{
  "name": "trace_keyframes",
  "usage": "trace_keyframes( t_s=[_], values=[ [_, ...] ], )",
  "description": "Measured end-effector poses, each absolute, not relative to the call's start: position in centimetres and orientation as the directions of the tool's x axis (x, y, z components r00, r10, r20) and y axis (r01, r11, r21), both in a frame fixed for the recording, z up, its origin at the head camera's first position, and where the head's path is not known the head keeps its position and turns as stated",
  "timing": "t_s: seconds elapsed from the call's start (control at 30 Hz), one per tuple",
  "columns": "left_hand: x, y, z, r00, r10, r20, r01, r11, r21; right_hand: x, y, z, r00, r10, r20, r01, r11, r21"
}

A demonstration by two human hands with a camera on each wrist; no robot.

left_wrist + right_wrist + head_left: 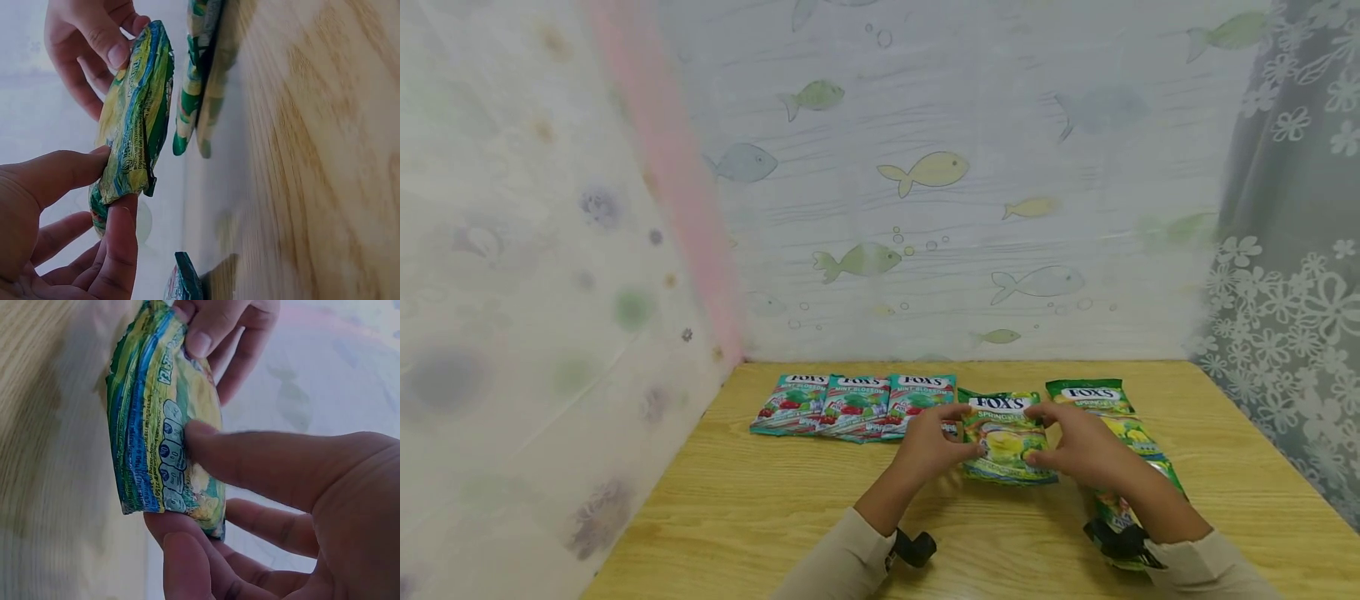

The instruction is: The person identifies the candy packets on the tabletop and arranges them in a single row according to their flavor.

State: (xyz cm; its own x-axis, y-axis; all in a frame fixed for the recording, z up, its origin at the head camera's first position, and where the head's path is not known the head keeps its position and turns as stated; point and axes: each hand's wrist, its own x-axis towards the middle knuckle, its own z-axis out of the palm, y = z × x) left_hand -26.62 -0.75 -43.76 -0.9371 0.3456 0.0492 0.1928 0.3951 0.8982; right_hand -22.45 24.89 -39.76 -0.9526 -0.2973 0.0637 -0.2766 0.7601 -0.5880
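1. A green packet (1006,446) marked "Fox's" was held between both hands above the desk (737,517), right of its middle and toward the far edge.
2. The packet's left side was pinched by the left hand (925,446), with the thumb on the printed face and fingers behind.
3. The right side was pinched likewise by the right hand (1090,450). Two-sided support was presumably chosen because a soft pouch could sag or twist under one grip.
4. The printed face was turned toward the person, probably for legibility. A gap above the desk was shown in the left wrist view.
5. Three teal packets (856,408) were laid side by side along the far edge, toward the left corner. Their labels were oriented alike, apparently for uniform alignment.
6. Further green packets (1086,392) were laid close together on the right, from near the far edge toward the near edge. Their number could not be told, as some were covered by the right forearm (1157,500).
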Motion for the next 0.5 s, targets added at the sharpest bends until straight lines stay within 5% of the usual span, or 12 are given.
trace_keyframes(
  t_s=[0.5],
  values=[
    [-28.9,-0.3,-43.2,-0.943,0.319,0.098,0.24,0.444,0.864,-24.7,24.5,-39.8,-0.953,-0.285,0.103,-0.296,0.799,-0.524]
  ],
)
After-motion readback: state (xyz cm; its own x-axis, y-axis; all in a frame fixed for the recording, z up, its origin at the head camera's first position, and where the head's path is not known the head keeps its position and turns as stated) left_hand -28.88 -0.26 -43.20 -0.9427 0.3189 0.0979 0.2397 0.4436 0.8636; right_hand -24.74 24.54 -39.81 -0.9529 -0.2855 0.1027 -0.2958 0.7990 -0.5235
